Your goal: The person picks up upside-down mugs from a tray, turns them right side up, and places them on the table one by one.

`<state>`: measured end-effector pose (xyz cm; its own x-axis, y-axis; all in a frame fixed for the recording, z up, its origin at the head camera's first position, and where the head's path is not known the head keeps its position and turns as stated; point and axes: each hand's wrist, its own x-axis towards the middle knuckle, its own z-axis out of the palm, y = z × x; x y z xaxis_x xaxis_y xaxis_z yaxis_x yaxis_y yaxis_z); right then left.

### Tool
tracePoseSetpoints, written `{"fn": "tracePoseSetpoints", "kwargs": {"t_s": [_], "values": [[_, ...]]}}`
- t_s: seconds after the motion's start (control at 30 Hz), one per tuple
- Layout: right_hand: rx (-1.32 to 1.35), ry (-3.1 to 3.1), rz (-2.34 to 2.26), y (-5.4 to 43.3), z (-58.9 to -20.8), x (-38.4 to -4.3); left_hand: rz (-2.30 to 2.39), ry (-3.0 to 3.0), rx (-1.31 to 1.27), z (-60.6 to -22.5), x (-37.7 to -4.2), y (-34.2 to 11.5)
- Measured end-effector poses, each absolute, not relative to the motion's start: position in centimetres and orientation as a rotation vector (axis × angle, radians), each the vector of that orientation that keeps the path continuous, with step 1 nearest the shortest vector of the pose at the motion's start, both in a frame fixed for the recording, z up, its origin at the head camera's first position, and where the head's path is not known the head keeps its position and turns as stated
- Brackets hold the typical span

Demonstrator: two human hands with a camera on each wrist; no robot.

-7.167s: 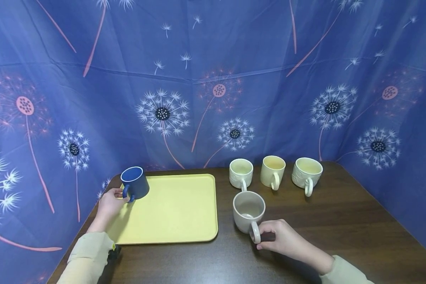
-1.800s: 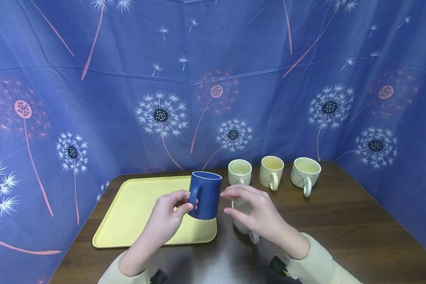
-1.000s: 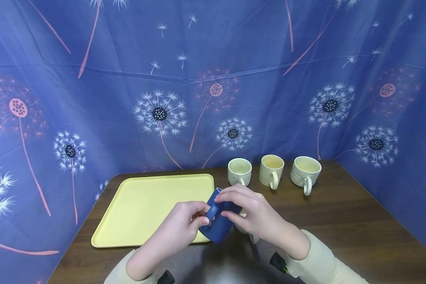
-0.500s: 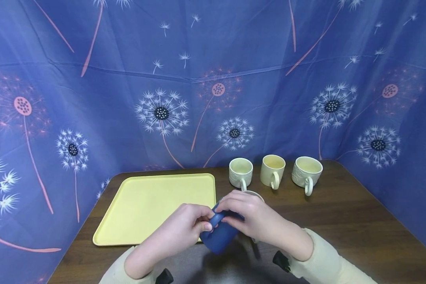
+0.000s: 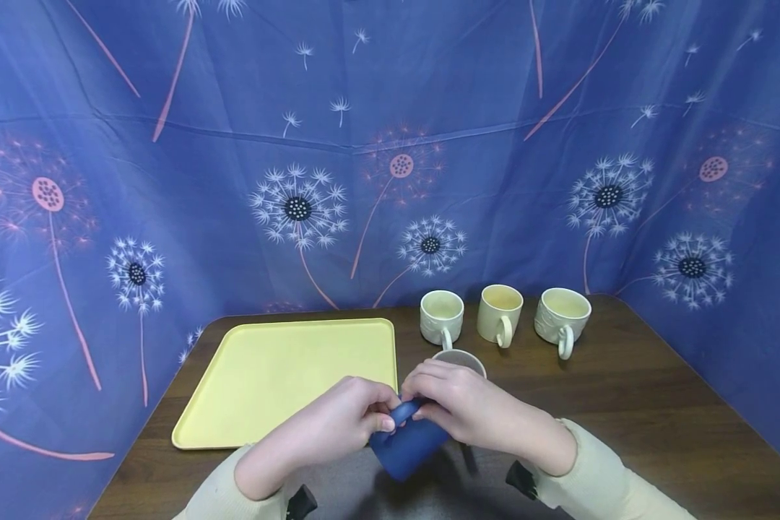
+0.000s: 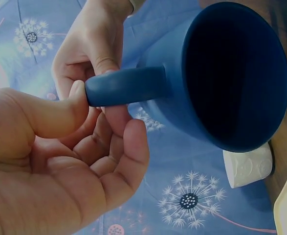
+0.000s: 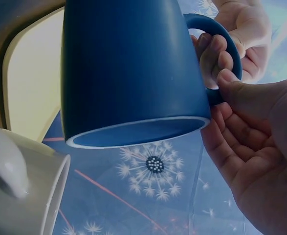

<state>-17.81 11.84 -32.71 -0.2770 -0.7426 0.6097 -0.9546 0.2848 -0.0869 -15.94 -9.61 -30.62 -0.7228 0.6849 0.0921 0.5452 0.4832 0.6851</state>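
Observation:
A blue mug (image 5: 408, 449) with a white rim is held tilted above the table, in front of the tray's right corner. My left hand (image 5: 341, 422) pinches its handle between thumb and fingers. The same handle (image 7: 221, 41) is pinched near its rim end by my right hand (image 5: 477, 408), as the right wrist view shows. In the left wrist view the mug's dark base (image 6: 238, 78) faces the camera. Behind my right hand stands a grey mug (image 5: 463, 358), mostly covered in the head view.
A yellow tray (image 5: 279, 383) lies on the left of the brown table (image 5: 624, 419). Three pale mugs stand in a row at the back: a short one (image 5: 440, 321), a straight one (image 5: 490, 325) and an embossed one (image 5: 552, 325). A blue dandelion curtain (image 5: 526, 180) hangs behind.
My left hand has carried the blue mug off the tray to the middle and tilted it. My right hand has left the grey mug's handle and taken the blue mug's handle.

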Motion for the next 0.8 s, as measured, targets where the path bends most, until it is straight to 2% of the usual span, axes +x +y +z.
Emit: {"fn": "tracePoseSetpoints", "kwargs": {"t_s": [0.3, 0.8], "values": [[1.447, -2.195, 0.717, 12.6, -33.0, -17.8, 1.12, 2.491, 0.966, -30.1, -16.0, -9.8], [1.324, -2.203, 0.897, 13.4, -33.3, -17.1, 1.286, 2.868, 1.07, -32.5, -14.7, -9.9]]}}
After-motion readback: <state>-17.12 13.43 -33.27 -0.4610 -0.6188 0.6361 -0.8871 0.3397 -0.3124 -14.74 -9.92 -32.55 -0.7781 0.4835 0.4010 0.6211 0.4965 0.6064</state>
